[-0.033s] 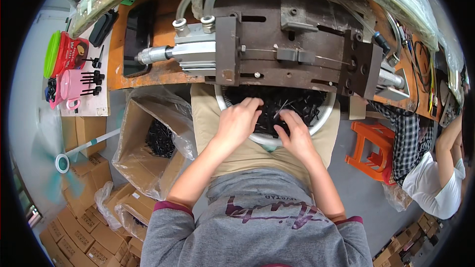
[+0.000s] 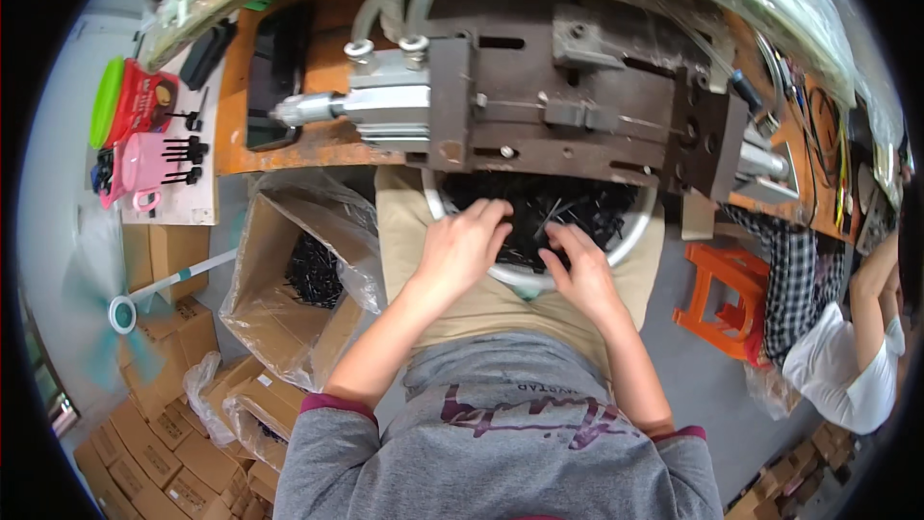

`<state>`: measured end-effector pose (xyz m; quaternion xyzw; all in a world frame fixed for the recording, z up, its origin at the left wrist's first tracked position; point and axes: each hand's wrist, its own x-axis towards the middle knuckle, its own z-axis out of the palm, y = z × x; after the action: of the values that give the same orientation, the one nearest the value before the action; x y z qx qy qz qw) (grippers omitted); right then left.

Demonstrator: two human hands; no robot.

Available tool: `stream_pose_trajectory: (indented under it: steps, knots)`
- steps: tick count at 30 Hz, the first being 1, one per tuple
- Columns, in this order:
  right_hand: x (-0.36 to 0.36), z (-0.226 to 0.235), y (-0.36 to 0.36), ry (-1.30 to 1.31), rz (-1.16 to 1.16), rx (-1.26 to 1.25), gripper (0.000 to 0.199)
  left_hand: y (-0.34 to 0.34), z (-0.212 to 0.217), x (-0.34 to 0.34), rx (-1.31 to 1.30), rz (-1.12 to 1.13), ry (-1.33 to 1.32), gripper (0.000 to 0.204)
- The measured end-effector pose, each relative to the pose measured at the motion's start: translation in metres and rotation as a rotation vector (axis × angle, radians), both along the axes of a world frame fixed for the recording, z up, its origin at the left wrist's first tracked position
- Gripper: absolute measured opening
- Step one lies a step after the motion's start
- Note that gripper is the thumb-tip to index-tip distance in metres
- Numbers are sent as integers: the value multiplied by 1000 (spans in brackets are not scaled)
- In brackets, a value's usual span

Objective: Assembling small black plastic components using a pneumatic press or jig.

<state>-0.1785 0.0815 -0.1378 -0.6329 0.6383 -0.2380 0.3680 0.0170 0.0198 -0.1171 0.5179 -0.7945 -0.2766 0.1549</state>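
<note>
A round basin with a white rim rests on my lap, partly under the bench edge. Thin black rod-like pieces fill it in a loose heap. My left hand reaches over the basin's left side, fingers bent and apart above the heap. On the other side, my right hand has its thumb spread from its fingers at the pieces. A few thin rods stick up near its fingertips. I see nothing clearly held in either hand.
A dark metal fixture with silver cylinders and hoses sits on the wooden bench. A lined carton of black pieces stands left, near a fan. An orange stool and another person are at right.
The view has shifted slightly, so the bench and fixture appear a little further right. Both hands stay over the basin, with the right fingers moved only slightly.
</note>
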Motion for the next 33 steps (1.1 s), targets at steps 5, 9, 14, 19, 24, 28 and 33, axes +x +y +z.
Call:
stream_pose_trajectory:
  steps: [5, 9, 14, 19, 24, 28, 33]
  knots:
    - [-12, 12, 7, 119, 8, -89, 24, -5, 59, 50, -366, 228, 207, 8]
    - [-12, 21, 6, 118, 80, -169, 24, -44, 89, 92, -395, 711, 749, 8]
    - [8, 46, 1, 53, 224, -306, 26, -124, 82, 140, -622, 691, 212, 46]
    - [16, 55, 8, 47, 313, -321, 27, -163, 86, 144, -325, 716, -207, 86]
    - [14, 56, 13, 78, 333, -308, 26, -171, 96, 133, -290, 770, -380, 88]
    - [14, 59, 9, 99, 305, -282, 23, -170, 101, 126, -304, 773, -364, 90]
    - [15, 58, 6, 92, 335, -327, 25, -169, 96, 131, -299, 785, -340, 87]
